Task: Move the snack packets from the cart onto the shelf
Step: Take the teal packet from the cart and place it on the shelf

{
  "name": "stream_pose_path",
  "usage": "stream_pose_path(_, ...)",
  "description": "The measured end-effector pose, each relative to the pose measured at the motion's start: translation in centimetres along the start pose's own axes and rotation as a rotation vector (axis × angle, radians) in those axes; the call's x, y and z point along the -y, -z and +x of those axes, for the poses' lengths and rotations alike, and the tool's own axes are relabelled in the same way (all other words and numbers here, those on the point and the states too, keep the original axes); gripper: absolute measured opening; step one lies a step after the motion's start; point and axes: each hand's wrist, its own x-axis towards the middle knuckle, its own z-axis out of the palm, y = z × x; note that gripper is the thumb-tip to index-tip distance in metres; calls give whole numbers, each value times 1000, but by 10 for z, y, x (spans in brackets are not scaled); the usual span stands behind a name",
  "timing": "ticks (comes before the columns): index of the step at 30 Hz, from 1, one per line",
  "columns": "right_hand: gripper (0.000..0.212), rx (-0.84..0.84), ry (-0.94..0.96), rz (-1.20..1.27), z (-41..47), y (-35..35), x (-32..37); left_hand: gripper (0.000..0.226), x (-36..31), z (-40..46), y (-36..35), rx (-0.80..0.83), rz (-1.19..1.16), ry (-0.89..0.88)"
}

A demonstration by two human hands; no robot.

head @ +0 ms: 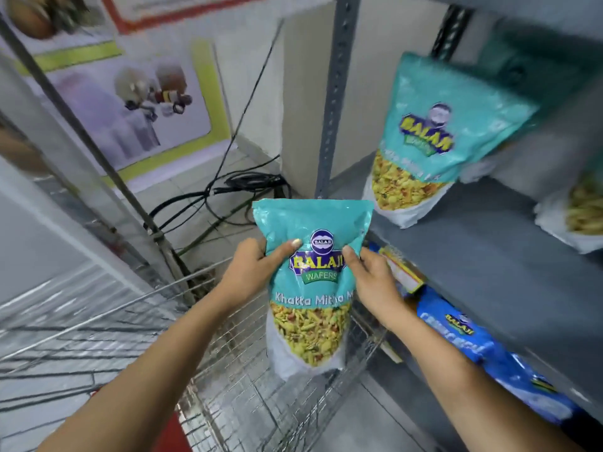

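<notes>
- Above the wire cart (267, 406), I am holding a teal Balaji Khatta Mitha packet (310, 288) upright, clear of the basket and not yet on the shelf (483, 256).
- My left hand (251, 272) is gripping its left edge, thumb across the front; my right hand (375, 278) is pinching the right edge the same way. Both hands are clasped on the packet.
- I am judging that the grey shelf has bare space in front of the teal packet standing there (437, 138), so I am aiming just beside it.
- I am planning to keep the grip on the sealed upper part, not the filled belly, so the mix is not getting crushed.
- I am meaning to land the base flat and lean the top back, since a soft pouch is likely to slump forward.
</notes>
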Motion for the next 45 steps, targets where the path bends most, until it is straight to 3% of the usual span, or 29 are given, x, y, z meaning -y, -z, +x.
stream_pose_path(2,52,-127,37,-27,-17,26,16,20,-27,2,-18,56,-42,-50)
stream_pose_path(6,25,-366,112,83,-52,91,41,17,-83,11,-74,176,-152,-165)
stream_pose_path(9,20,-526,181,78,-71,143,50,12,-120,22,-125,268,-228,-238)
stream_pose_path(13,21,-707,252,9,-82,209,47,20,-158,39,-197,303,-231,-365)
stream_pose_path(16,36,-793,276,-25,-84,249,48,24,-178,58,-240,302,-232,-426)
stream_pose_path(21,25,-878,216,-23,-75,288,31,28,-187,93,-292,369,-217,-399)
stream_pose_path(24,24,-941,196,26,-70,294,19,57,-187,104,-313,380,-279,-346)
stream_pose_path(27,29,-962,210,86,-68,297,11,79,-185,104,-324,380,-304,-332)
stream_pose_path(30,19,-877,200,120,-72,297,5,66,-172,94,-314,264,-272,-356)
stream_pose_path(34,69,-599,45,115,-82,296,-27,29,-112,85,-278,-35,-251,-259)
stream_pose_path(36,87,-522,-51,48,-86,292,-45,27,-80,83,-255,-241,-165,-208)
stream_pose_path(37,91,-517,-88,24,-87,289,-52,37,-67,84,-244,-327,-102,-207)
stream_pose_path(39,94,-544,-128,9,-87,282,-59,77,-49,92,-224,-413,15,-207)
stream_pose_path(42,98,-642,-118,13,-79,276,-66,131,-36,119,-207,-325,116,-168)
stream_pose_path(45,104,-680,-108,-34,-73,273,-68,147,-40,141,-208,-215,91,-119)
